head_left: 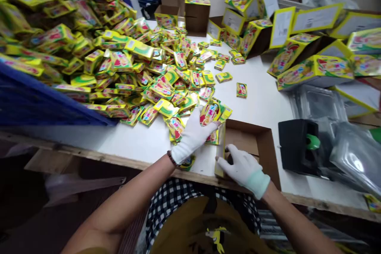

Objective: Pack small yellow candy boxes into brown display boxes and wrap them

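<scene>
My left hand, in a white glove, is at the near edge of a heap of small yellow printed boxes. Its thumb and fingers close around a small box with red and green print. More boxes lie beneath and beside that hand. An open display carton with brown inner walls sits at the table's front edge. My right hand, gloved in white with a green cuff, reaches over it, fingers curled at its left wall. The carton's near left corner is partly hidden by this hand.
A blue crate lies tipped at the left, spilling boxes onto the white table. Several display cartons are piled at the back right. A black tape dispenser and clear plastic packs stand right of the open carton.
</scene>
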A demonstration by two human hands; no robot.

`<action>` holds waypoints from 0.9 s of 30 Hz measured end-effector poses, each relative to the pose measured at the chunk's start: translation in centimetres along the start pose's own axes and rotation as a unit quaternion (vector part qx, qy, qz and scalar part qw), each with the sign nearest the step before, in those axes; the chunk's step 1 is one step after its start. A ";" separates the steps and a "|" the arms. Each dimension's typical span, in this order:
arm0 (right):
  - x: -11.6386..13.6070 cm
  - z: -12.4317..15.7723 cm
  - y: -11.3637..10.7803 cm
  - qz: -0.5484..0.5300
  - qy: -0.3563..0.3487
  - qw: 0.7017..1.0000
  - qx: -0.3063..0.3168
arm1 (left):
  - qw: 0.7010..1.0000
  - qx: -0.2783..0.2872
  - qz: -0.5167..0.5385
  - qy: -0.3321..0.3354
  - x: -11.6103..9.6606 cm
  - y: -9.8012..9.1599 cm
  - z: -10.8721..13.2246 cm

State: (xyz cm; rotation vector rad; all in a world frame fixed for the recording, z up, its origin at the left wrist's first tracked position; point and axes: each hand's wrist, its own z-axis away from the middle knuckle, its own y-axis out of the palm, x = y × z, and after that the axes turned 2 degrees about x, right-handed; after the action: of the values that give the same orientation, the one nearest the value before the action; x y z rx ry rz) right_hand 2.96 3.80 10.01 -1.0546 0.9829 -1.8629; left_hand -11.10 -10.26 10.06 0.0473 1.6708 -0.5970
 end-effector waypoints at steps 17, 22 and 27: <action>-5.2 1.2 -1.3 0.033 0.002 0.998 0.052 | 0.994 0.007 0.083 -0.077 5.6 -1.0 5.2; -5.6 -0.7 -3.4 -0.168 -0.026 0.985 -0.036 | 0.987 -0.007 0.136 -0.086 3.7 -1.1 5.0; -10.7 1.7 -5.8 0.060 -0.182 0.974 0.119 | 0.969 -0.017 0.196 -0.150 4.4 -2.3 6.1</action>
State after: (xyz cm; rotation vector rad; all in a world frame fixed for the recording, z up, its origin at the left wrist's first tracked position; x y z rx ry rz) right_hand 7.02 15.15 12.44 -1.1121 0.5809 -1.5702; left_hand -7.24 -16.02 6.35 0.2462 1.3268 -0.2592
